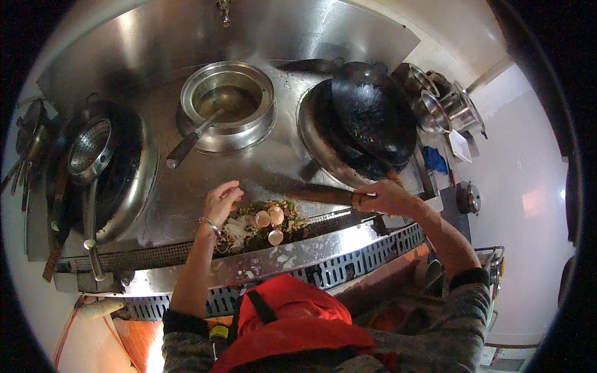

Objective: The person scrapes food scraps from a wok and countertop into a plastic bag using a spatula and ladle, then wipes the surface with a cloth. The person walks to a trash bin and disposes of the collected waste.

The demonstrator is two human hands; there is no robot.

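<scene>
My right hand (387, 198) grips the end of a long dark tool (322, 193), which extends left over the steel stovetop. Its far end is blurred, so its exact kind is unclear. Beyond that hand, a black wok (368, 112) sits tilted over the right burner. A short wooden piece (394, 177) shows between wok and hand; I cannot tell whether they touch. My left hand (224, 198), with a bracelet at the wrist, hovers with loosely curled fingers and nothing visible in them. Close by lie broken eggshells (275, 217) and food scraps (235, 233) along the drain strip.
A steel pot (228, 126) of liquid holds a ladle (186, 144), its handle jutting toward me. On the left, a perforated strainer (91, 149) rests across another wok (126, 186). Steel bowls (431, 112) stand at the right beside a blue cloth (434, 159). A slotted front edge (354, 268) borders the stove.
</scene>
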